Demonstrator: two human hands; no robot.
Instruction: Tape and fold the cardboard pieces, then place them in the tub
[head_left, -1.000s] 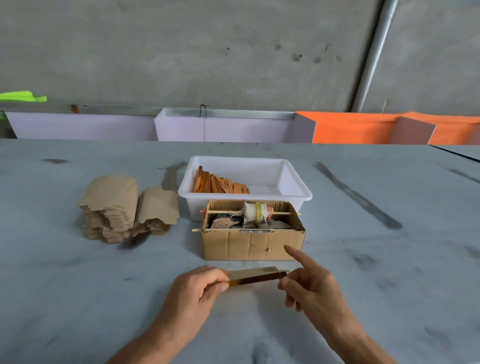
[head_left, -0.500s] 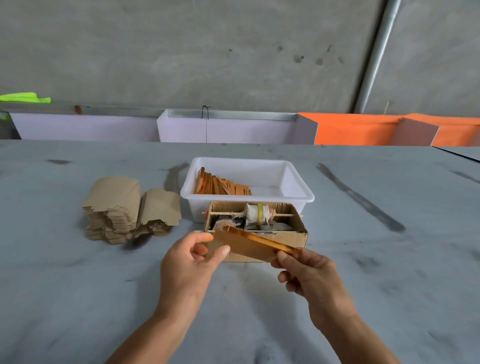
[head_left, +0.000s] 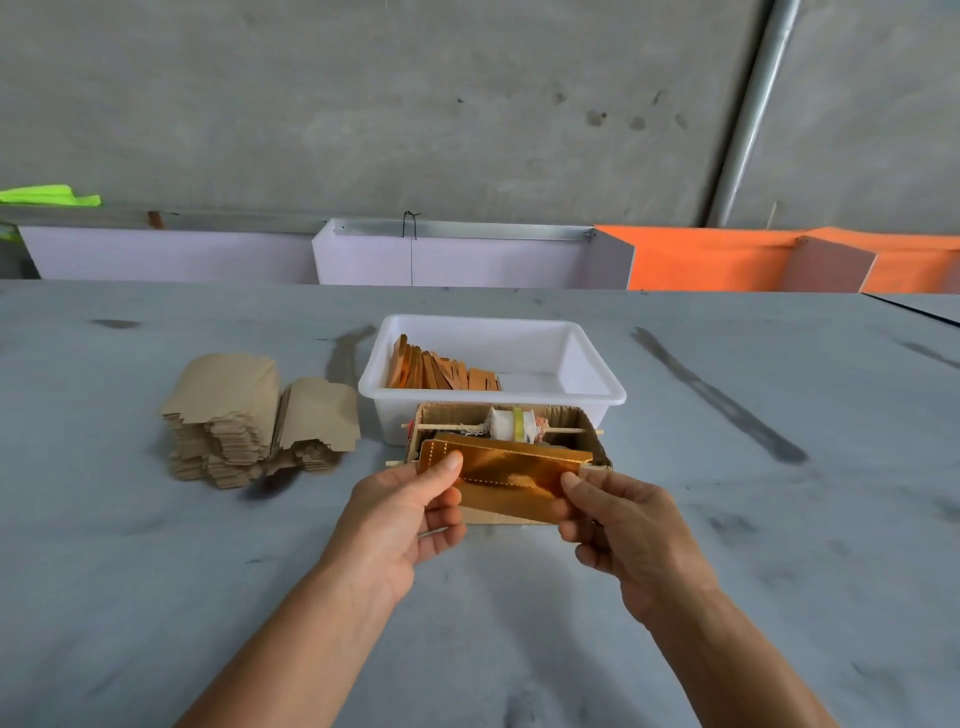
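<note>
I am holding a folded gold cardboard piece (head_left: 506, 480) up above the grey table (head_left: 156, 597), in front of me. My left hand (head_left: 402, 525) is pinching its left end between thumb and fingers, and my right hand (head_left: 623, 530) is pinching its right end the same way. Just beyond it a brown cardboard box (head_left: 589, 441) is holding a tape roll (head_left: 511, 424) on a stick. Behind the box a white tub (head_left: 519, 332) is holding more folded pieces (head_left: 441, 370) standing at its left side. A stack of flat cardboard (head_left: 249, 415) is lying farther left.
</note>
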